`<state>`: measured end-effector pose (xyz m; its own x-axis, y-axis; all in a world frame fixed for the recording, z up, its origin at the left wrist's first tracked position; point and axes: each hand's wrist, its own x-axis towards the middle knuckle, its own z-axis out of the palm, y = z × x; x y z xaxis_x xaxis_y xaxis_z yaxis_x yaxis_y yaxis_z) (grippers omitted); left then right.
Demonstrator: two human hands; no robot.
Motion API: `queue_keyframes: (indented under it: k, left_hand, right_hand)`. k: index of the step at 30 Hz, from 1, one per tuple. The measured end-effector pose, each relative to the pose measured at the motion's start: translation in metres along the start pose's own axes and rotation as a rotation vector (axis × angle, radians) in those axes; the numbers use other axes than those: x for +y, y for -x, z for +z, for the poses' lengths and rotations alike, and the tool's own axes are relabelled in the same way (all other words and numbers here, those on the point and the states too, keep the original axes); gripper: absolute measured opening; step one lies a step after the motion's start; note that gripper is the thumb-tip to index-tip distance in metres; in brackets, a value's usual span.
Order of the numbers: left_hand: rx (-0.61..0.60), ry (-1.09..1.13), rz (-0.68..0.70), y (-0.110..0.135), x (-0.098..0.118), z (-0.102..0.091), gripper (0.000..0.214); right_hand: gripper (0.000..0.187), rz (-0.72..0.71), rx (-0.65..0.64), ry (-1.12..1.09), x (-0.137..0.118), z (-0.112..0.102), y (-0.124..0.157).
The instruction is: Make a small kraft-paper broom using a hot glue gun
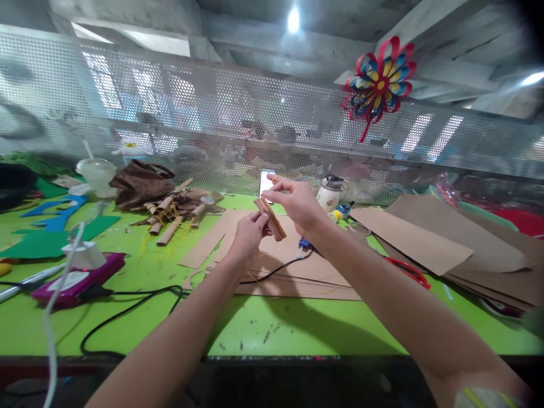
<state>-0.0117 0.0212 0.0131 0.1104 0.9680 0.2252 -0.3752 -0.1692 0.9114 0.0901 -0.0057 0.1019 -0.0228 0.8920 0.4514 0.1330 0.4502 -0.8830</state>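
Observation:
Above the middle of the table, my left hand [250, 233] is closed on a folded piece of brown paper [272, 220], which is held tilted. My right hand [300, 205] is closed in a pinch just above the paper's upper end. Whatever lies between its fingertips is too small to make out. Behind my hands a phone [266, 180] with a lit screen stands upright, partly covered by my right fingers. Beneath them lie flat brown paper sheets [297, 277] on the green table [238, 328], with a black cable [276, 273] across them.
Left are brown paper rolls with yellow threads [170, 229], a brown cloth bag [142, 184], a lidded cup [97, 175] and a purple power strip [79, 280]. Right are a bottle [328, 194], red-handled scissors [410, 272] and stacked brown sheets [416, 238]. A perforated screen [221, 113] stands behind.

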Motion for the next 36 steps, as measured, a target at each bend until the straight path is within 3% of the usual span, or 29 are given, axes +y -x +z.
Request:
queue_keyframes:
  k: [4, 8, 17, 23, 30, 36]
  left_hand:
    - [-0.002, -0.015, 0.022, 0.0, 0.0, 0.001, 0.014]
    - [-0.03, -0.065, 0.01, 0.001, 0.001, 0.0, 0.015]
    - [-0.068, -0.192, 0.041, -0.001, -0.002, 0.0, 0.016]
    - [-0.004, -0.243, 0.125, -0.007, -0.002, -0.008, 0.014]
    - [0.103, -0.202, 0.154, -0.015, 0.001, -0.015, 0.017]
    - [0.029, -0.156, 0.092, -0.009, 0.003, -0.008, 0.017]
  right_hand:
    - [0.015, -0.063, 0.01, 0.094, 0.0, 0.012, -0.005]
    - [0.016, -0.061, -0.013, 0.15, 0.008, 0.006, -0.017]
    - [0.015, -0.037, -0.138, 0.03, 0.022, -0.019, -0.028]
    - [0.017, -0.042, -0.14, -0.058, 0.009, -0.021, -0.018]
    - [0.019, -0.017, -0.125, -0.146, 0.012, -0.02, -0.014]
    - [0.018, -0.045, -0.105, -0.114, 0.017, -0.012, -0.02]
